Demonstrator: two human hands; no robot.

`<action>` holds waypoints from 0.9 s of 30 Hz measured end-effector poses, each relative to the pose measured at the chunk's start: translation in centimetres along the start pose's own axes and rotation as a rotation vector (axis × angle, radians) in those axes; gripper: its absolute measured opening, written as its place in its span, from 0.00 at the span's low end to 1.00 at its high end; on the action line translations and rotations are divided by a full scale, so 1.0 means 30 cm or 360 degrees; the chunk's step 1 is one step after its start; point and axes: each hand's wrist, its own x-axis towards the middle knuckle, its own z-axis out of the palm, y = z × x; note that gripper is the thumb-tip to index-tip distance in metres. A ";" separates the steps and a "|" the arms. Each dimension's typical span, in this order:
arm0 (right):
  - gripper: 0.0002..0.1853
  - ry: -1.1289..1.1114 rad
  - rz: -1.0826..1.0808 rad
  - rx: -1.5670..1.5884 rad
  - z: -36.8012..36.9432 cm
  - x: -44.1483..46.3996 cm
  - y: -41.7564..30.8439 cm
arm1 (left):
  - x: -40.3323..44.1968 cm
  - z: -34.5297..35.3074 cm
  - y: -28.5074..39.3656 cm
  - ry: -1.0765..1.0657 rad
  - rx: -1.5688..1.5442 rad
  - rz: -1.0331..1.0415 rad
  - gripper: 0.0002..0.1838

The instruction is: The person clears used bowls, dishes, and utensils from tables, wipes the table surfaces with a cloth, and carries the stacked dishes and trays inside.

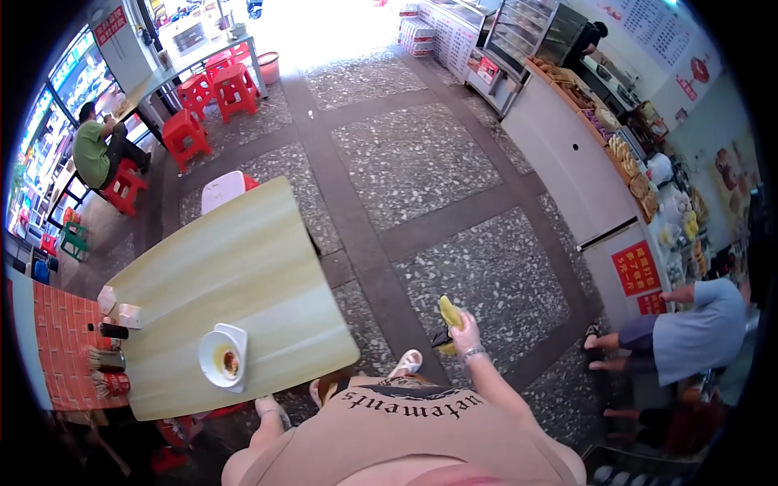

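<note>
My right hand [466, 332], in what looks like a clear thin glove, is closed around a folded yellow cloth [450, 311] held above the floor. A dark piece hangs beside the cloth; I cannot make out what it is. My left hand [271, 407] is low beside the near edge of the table [235, 275], its fingers too small and unclear to read. On that table, a white bowl [207, 361] with yellowish liquid and red-brown sauce rests on a white tray [240, 334].
Tissue packs [129, 316], a dark bottle and chopstick holders [105, 358] line the table's left end. Red stools [185, 139] stand farther off, near a seated person [96, 150]. A food counter [567, 154] runs along the right, with a person [701, 332] beside it.
</note>
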 end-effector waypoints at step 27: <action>0.25 -0.0449 0.1185 -0.0737 -0.609 2.013 0.257 | -0.083 1.638 2.442 -0.0228 0.0444 0.1877 0.29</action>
